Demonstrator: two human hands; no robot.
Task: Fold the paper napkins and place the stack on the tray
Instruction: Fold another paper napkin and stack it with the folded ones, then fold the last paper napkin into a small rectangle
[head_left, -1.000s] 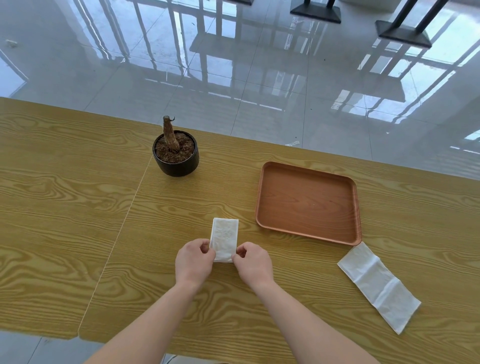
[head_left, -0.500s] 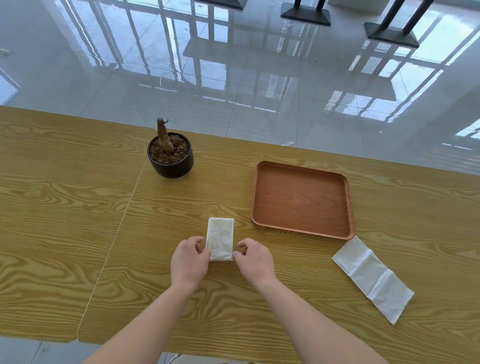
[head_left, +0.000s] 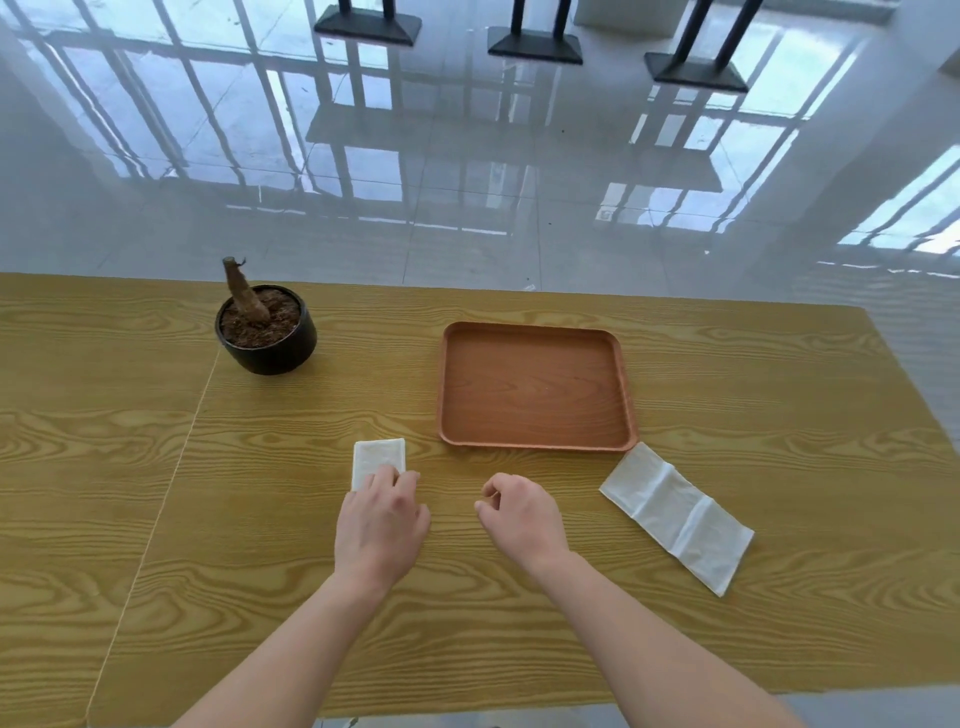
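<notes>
A small folded white napkin lies on the wooden table, left of the tray. My left hand rests flat on its near end, fingers pressing it down. My right hand hovers a hand's width to the right, fingers loosely curled and holding nothing. A long, partly unfolded white napkin lies diagonally to the right of that hand, below the tray's near right corner. The brown rectangular tray holds nothing.
A black pot with soil and a bare stump stands at the back left of the table. A seam in the tabletop runs down the left side. Beyond the far edge is a glossy tiled floor with black table bases.
My right hand has let go of the folded napkin and moved right. My left hand now lies on top of the napkin. The camera has tilted up.
</notes>
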